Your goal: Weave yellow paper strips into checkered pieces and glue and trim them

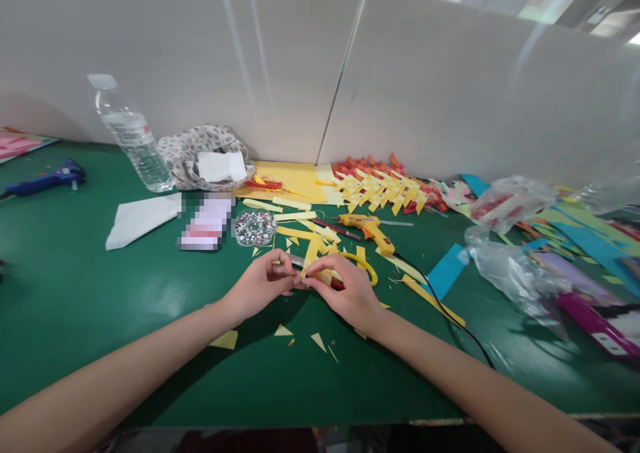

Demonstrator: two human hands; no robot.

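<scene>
My left hand (pixel 265 283) and my right hand (pixel 347 290) meet fingertip to fingertip above the table, both closed in a pinch. A bit of yellow paper with a small dark dot (pixel 305 276) shows at my right fingertips. What my left fingers pinch is too small to make out. Just behind the fingers are a yellow paper strip (pixel 313 248) and yellow-handled scissors (pixel 369 266), partly hidden by my right hand. A round clear case of googly eyes (pixel 255 228) lies beyond my left hand. A yellow glue gun (pixel 373 230) rests beyond my right hand.
Woven yellow paper fish (pixel 383 190) lie by the grey partition (pixel 200 53). A water bottle (pixel 133 136), patterned cloth bag (pixel 200 146), phone (pixel 207 223) and blue glue gun (pixel 47 178) stand left. Plastic bags (pixel 515 273) and a black cord (pixel 450 313) are right. Paper scraps (pixel 283 331) lie in front.
</scene>
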